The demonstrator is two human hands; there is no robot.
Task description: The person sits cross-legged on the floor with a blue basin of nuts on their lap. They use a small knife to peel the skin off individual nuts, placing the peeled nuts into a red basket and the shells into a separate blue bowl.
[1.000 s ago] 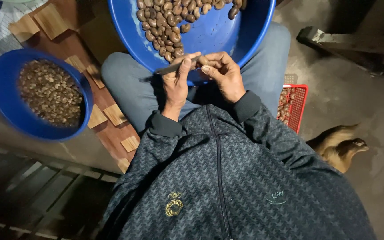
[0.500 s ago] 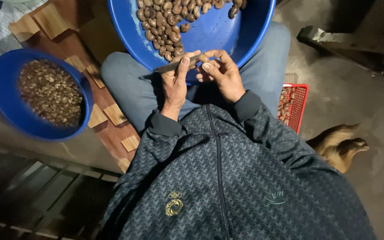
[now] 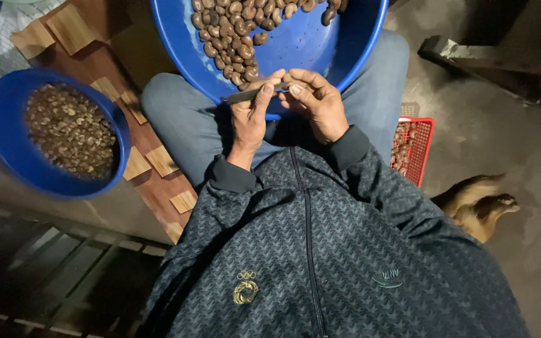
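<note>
Still both hands point(image 3: 286, 106) together over basin point(image 3: 320, 47).

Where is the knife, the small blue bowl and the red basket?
knife point(image 3: 240, 97), head view, on the grey blade left of the hands.
small blue bowl point(image 3: 7, 156), head view, on its bare left rim.
red basket point(image 3: 422, 150), head view, on its right wall.

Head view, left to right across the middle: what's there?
small blue bowl of shelled pieces → wooden blocks → left hand with a thin blade → right hand → red basket → brown animal
</note>
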